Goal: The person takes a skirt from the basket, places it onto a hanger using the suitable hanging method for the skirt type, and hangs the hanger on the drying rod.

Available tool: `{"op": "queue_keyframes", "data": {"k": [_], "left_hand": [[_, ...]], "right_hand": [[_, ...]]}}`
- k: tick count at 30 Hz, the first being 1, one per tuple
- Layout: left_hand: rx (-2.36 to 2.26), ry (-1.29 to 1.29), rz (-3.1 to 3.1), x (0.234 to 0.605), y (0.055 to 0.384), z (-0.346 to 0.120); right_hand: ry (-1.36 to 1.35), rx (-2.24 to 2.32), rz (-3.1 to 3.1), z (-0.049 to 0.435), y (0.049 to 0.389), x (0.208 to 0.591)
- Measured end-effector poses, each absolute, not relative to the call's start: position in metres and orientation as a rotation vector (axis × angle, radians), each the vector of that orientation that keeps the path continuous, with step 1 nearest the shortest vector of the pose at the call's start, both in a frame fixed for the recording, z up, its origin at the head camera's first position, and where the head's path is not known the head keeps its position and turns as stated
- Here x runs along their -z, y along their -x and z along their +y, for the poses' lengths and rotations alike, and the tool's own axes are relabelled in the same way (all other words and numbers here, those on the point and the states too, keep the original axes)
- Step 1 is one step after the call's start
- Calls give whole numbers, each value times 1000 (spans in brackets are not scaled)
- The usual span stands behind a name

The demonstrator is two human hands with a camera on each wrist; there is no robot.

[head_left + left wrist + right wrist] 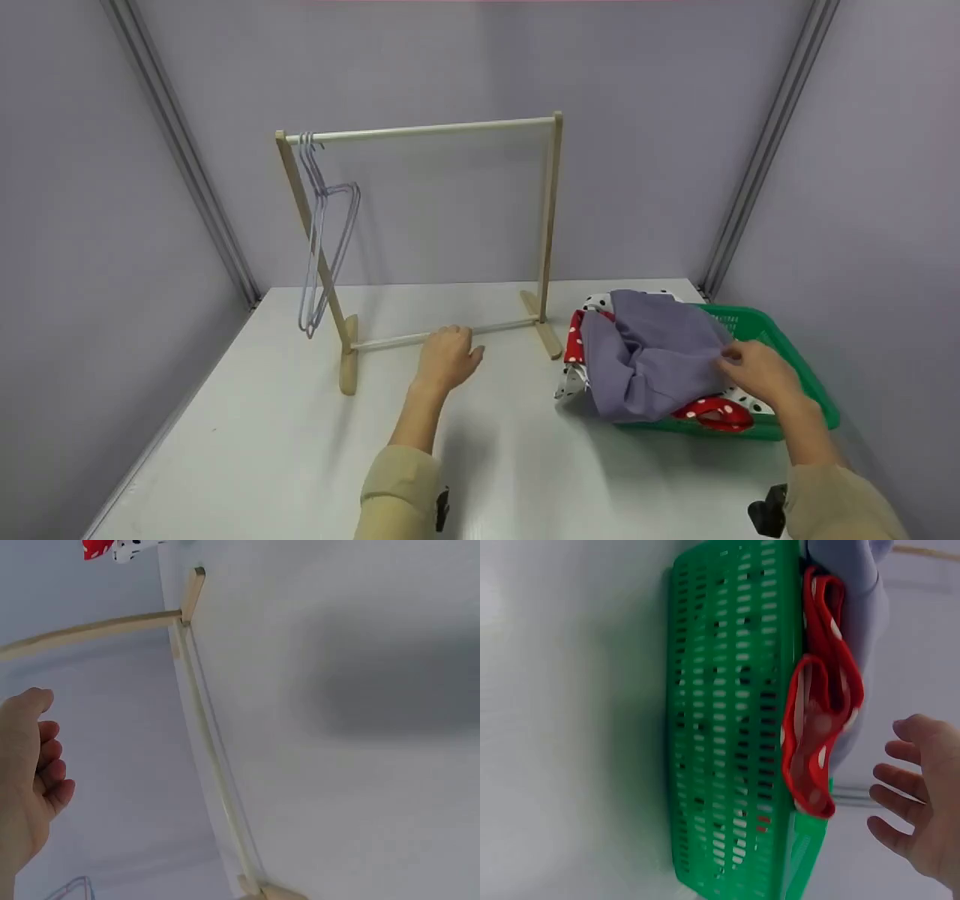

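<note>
Pale walls (435, 67) surround a white tabletop (262, 450) at the back and 2 sides. A person's left grip (448, 356) hangs in front of the lower bar of a wooden rack (435, 130), fingers loosely curled and holding nothing. Beyond it and to its left, thin hangers (321, 193) bunch at the rack's end; their number is hard to tell.

The right grip (763, 373) is at the edge of a purple cloth (667, 352). Its fingers are parted and slightly bent, with nothing visible between them; whether a fingertip touches the cloth cannot be told.

That cloth lies crumpled just left of the right grip, topping a pile in a green basket (731, 712). Red dotted cloth (697, 409) drapes over the rim nearby, and white dotted cloth (574, 380) peeks out at the pile's far left.

The step in hand appears to be taking up the purple cloth, barely begun. The next move would call for closing thumb and fingers on its edge alone, since the dotted pieces could drag along.
</note>
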State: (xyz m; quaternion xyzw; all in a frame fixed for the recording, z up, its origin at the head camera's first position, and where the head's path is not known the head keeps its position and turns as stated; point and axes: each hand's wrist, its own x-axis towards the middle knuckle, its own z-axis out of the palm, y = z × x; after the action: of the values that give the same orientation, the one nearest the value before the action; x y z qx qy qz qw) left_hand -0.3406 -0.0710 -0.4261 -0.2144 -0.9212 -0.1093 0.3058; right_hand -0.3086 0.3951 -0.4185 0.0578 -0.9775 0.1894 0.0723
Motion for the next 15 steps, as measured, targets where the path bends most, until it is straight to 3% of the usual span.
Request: {"op": "queue_keyframes", "data": {"k": [15], "left_hand": [[272, 907, -2385, 418, 327, -2]], "right_hand": [[-84, -591, -3356, 436, 291, 422]]}}
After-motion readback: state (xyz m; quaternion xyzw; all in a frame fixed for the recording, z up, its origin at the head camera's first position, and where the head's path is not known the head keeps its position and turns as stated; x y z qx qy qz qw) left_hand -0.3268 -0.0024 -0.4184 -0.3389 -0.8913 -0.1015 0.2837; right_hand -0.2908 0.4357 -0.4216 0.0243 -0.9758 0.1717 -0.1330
